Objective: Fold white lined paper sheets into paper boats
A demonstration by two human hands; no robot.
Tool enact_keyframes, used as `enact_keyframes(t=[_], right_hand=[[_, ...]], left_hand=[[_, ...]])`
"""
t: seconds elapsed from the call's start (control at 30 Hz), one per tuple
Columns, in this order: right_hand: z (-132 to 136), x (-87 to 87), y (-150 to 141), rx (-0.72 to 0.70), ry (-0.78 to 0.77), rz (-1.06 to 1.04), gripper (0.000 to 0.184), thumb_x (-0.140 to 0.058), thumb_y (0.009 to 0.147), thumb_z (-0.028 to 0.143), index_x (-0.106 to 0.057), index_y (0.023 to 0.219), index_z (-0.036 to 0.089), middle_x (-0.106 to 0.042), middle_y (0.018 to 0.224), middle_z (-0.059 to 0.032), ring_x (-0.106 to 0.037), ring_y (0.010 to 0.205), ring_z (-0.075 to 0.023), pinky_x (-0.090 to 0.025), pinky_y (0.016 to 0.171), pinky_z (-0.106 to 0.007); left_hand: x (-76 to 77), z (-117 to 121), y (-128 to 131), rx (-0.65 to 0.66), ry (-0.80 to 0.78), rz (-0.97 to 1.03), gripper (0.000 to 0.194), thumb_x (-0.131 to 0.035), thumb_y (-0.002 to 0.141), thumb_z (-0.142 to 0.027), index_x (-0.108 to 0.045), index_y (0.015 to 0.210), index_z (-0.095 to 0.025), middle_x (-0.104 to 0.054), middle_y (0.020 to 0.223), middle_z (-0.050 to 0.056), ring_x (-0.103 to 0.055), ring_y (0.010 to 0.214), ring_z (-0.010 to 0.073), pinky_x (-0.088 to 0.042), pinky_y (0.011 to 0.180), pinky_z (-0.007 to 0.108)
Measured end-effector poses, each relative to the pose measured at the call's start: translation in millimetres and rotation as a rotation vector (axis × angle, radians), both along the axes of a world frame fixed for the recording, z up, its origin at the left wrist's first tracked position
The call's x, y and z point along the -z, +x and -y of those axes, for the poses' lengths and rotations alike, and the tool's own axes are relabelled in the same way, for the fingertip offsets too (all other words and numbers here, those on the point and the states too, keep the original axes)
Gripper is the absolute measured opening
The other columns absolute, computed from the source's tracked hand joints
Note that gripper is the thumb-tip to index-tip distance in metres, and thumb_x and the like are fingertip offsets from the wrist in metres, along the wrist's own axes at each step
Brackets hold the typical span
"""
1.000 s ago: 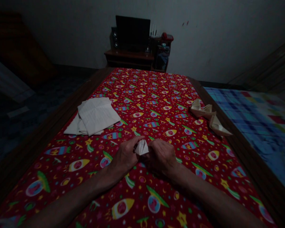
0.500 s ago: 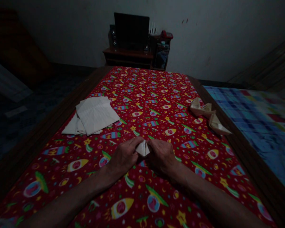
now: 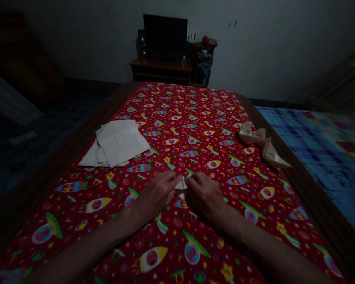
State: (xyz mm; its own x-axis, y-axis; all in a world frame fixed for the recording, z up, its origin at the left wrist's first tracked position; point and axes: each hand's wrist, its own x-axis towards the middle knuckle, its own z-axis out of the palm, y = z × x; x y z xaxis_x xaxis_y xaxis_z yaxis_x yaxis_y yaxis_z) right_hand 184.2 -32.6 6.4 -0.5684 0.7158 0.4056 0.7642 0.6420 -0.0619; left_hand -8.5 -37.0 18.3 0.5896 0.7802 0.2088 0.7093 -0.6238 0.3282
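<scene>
A small folded piece of white paper [image 3: 182,187] is pinched between both hands, low over the red patterned cloth [image 3: 192,142]. On its left side my left hand [image 3: 157,193] grips it with the fingers curled in. My right hand [image 3: 206,195] is closed on the paper's right side. Fingers cover much of the paper, so its full shape is hidden. Farther off to the left lies a stack of creased white paper sheets [image 3: 121,142]. Folded paper boats [image 3: 253,135] stand near the table's right edge.
Dark wood borders the cloth along the table edge [image 3: 310,197]. Beyond the far end stand a black monitor [image 3: 165,37] on a brown desk [image 3: 161,67] and a red telephone [image 3: 209,42]. A blue checked cloth surface [image 3: 307,142] lies to the right.
Both hands have turned a little about the folded paper, which now shows flatter and lower between them. The paper stack and the boats have stayed in place.
</scene>
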Motion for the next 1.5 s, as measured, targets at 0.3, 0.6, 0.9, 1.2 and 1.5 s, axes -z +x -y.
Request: enact_keyframes(t=[0.3, 0.6, 0.9, 1.2, 1.5], right_hand=[[-2, -5.1, 10, -0.201, 0.049, 0.122, 0.027, -0.051, 0.085, 0.018, -0.057, 0.110, 0.010, -0.058, 0.090, -0.0113, -0.045, 0.078, -0.0200, -0.040, 0.057, -0.029], [-7, -11.7, 17, -0.295, 0.024, 0.138, 0.022, -0.046, 0.091, 0.017, -0.058, 0.107, 0.011, -0.056, 0.088, -0.0099, -0.044, 0.077, -0.0187, -0.040, 0.059, -0.029], [-9, 2.6, 22, -0.304, -0.023, -0.063, 0.017, -0.044, 0.092, 0.020, -0.059, 0.098, 0.016, -0.056, 0.083, -0.0055, -0.046, 0.071, -0.0138, -0.036, 0.057, -0.025], [-10, -4.4, 19, -0.217, -0.353, -0.284, 0.018, -0.046, 0.092, 0.026, -0.059, 0.085, 0.016, -0.056, 0.080, -0.0046, -0.049, 0.069, -0.0119, -0.039, 0.060, -0.022], [-9, -4.4, 19, -0.237, -0.293, -0.191, 0.017, -0.045, 0.092, 0.023, -0.058, 0.084, 0.015, -0.056, 0.081, -0.0054, -0.048, 0.070, -0.0127, -0.037, 0.061, -0.023]], left_hand=[[9.3, 5, -11, 0.089, 0.152, -0.125, 0.034, -0.042, 0.091, -0.011, -0.043, 0.125, -0.012, -0.057, 0.096, 0.008, -0.051, 0.087, 0.0209, -0.047, 0.079, 0.036], [-2.5, 7, -11, 0.166, 0.243, -0.183, 0.025, -0.037, 0.094, -0.013, -0.048, 0.116, -0.010, -0.056, 0.090, 0.008, -0.052, 0.086, 0.0208, -0.046, 0.074, 0.034], [-1.2, 9, -13, 0.149, 0.158, -0.012, 0.019, -0.038, 0.094, -0.015, -0.055, 0.100, -0.012, -0.053, 0.084, 0.006, -0.050, 0.079, 0.0183, -0.045, 0.070, 0.031], [12.1, 7, -14, -0.042, -0.047, 0.270, 0.010, -0.048, 0.092, -0.019, -0.056, 0.085, -0.015, -0.055, 0.083, 0.002, -0.055, 0.078, 0.0133, -0.046, 0.070, 0.025], [12.5, 6, -16, -0.018, -0.087, 0.306, 0.008, -0.049, 0.091, -0.018, -0.056, 0.087, -0.017, -0.056, 0.085, 0.001, -0.055, 0.079, 0.0123, -0.045, 0.071, 0.024]])
